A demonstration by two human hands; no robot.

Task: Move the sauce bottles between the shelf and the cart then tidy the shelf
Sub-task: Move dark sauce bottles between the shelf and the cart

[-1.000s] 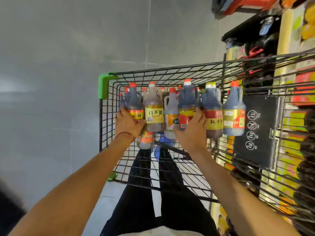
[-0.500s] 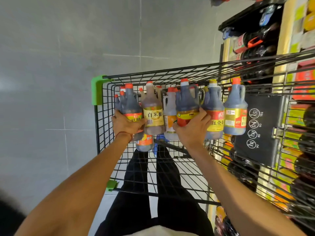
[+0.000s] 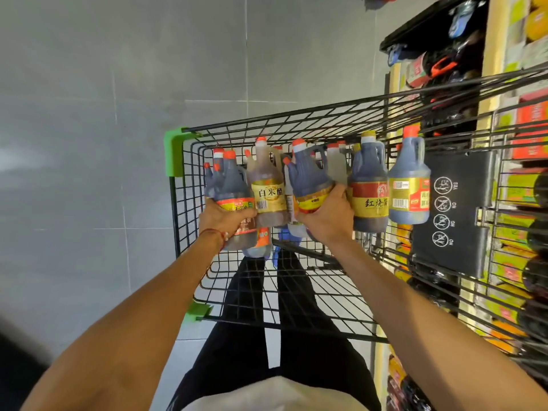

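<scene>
The left hand (image 3: 221, 218) clenches its fingers round a dark sauce bottle (image 3: 232, 185) at the vinegar bottle's (image 3: 268, 188) nine o'clock. The right hand (image 3: 327, 216) fingers grasp a tilted bottle (image 3: 307, 176) (red-capped) at three o'clock.

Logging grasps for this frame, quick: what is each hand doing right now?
Left hand: grips the dark red-capped bottle in the cart.
Right hand: grips the tilted dark bottle round its label.
</scene>
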